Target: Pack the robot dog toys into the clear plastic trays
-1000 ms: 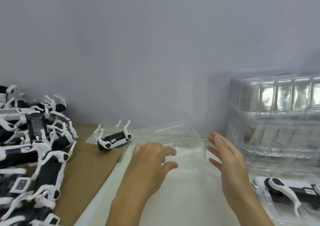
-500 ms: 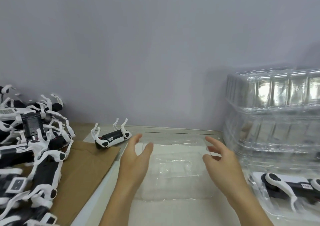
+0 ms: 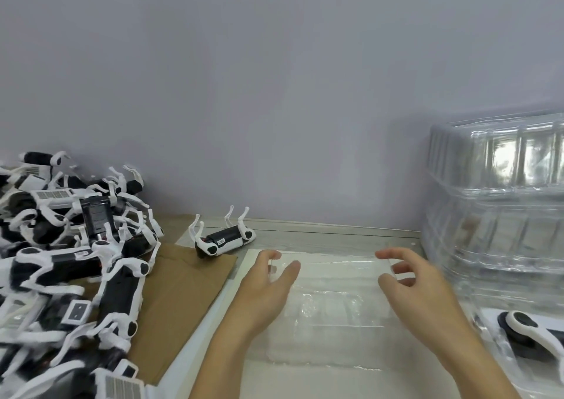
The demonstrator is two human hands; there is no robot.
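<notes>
Tabletop [image 3: 320,233]: L hand [image 3: 262,291], R hand [image 3: 424,291] at tray [image 3: 332,313] edges, grip loose, unclosed.

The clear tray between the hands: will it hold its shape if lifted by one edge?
Probably not: the clear tray looks thin and see-through, so it likely flexes. It probably weighs little and may slide on the smooth white table. Gripping both ends seems safer.

Both hands [image 3: 265,288] and forearms are bare, without sleeves.

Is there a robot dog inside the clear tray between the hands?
No, the clear tray between the left hand and right hand holds nothing; the nearest lone robot dog lies beyond it, legs up.
</notes>
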